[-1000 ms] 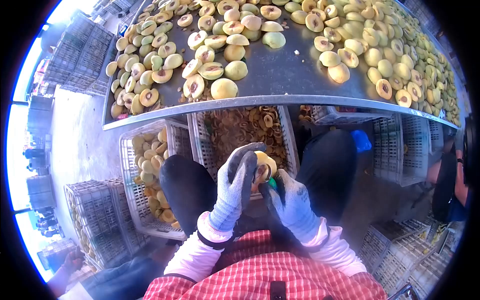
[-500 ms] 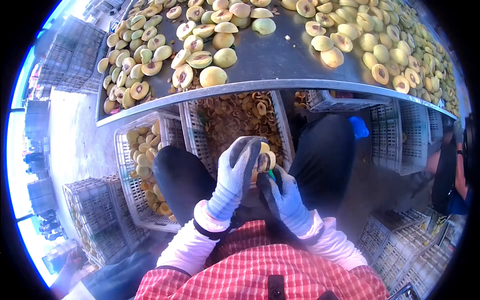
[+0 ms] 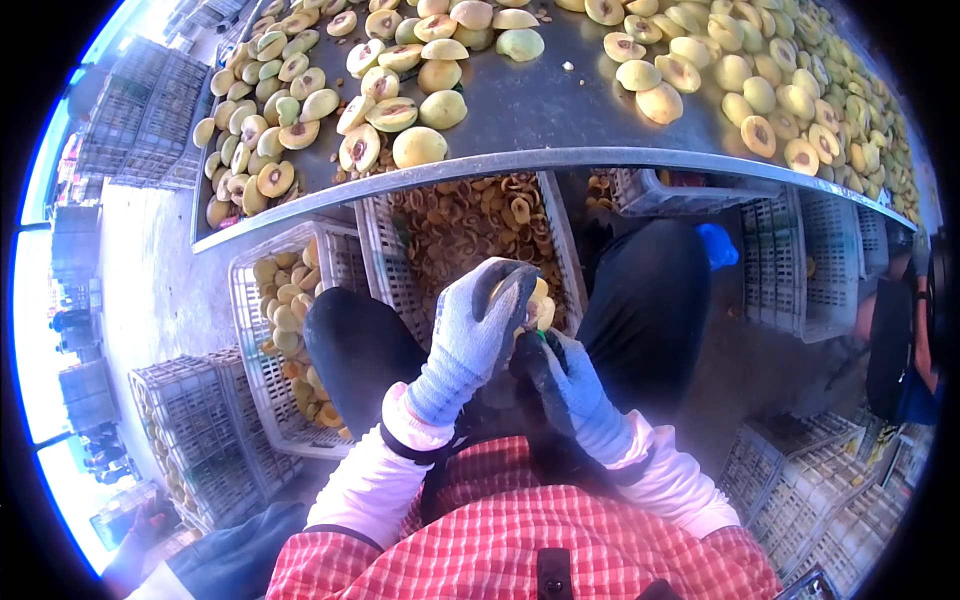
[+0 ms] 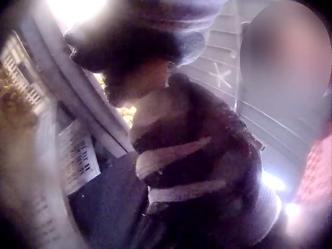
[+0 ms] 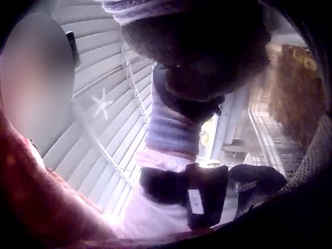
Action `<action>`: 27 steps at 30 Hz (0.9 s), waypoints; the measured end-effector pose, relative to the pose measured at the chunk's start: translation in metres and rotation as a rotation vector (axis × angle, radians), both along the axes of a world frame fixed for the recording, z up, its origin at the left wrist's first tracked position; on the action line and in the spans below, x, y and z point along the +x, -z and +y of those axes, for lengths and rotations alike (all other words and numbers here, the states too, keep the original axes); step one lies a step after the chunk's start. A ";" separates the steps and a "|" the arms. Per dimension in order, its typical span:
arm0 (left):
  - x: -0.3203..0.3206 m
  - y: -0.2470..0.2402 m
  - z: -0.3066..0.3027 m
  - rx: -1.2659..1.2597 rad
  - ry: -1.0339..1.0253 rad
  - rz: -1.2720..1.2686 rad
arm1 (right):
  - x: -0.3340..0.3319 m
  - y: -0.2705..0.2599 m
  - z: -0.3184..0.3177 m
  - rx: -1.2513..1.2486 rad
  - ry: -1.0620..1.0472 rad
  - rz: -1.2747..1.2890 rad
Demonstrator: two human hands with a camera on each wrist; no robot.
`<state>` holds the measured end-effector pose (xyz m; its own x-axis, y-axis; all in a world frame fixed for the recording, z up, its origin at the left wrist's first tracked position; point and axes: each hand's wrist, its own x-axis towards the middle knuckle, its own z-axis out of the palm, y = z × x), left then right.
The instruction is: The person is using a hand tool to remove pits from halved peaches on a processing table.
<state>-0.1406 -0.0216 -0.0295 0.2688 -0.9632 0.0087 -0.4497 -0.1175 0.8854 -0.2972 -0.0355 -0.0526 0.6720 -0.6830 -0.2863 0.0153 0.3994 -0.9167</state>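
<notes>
In the head view my gloved left hand (image 3: 487, 310) grips a yellow peach half (image 3: 541, 306) by its side. Part of the fruit is hidden behind the dark-coated fingers. Close against it, my gloved right hand (image 3: 572, 385) curls round a small tool with a green handle (image 3: 543, 337), most of which is covered by the fingers. Both hands meet above the person's lap, just short of a crate (image 3: 571, 262) of thin fruit rings and scraps. Both wrist views show mostly dark, shadowed gloves.
A metal table (image 3: 560, 110) bearing many peach halves (image 3: 419, 147) spans the far side. To the left stands a white crate (image 3: 243, 330) of peach halves beside stacked crates (image 3: 205, 430). More crates (image 3: 800, 265) and a blue object (image 3: 716, 245) are to the right.
The left hand has rolled over the fruit, so its dark pit cavity shows less than before. The right hand stays close with the green-handled tool. The head view has shifted slightly.
</notes>
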 end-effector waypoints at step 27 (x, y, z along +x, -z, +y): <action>-0.020 0.036 0.037 0.068 -0.319 1.356 | 0.003 -0.001 0.013 1.383 -0.333 -0.895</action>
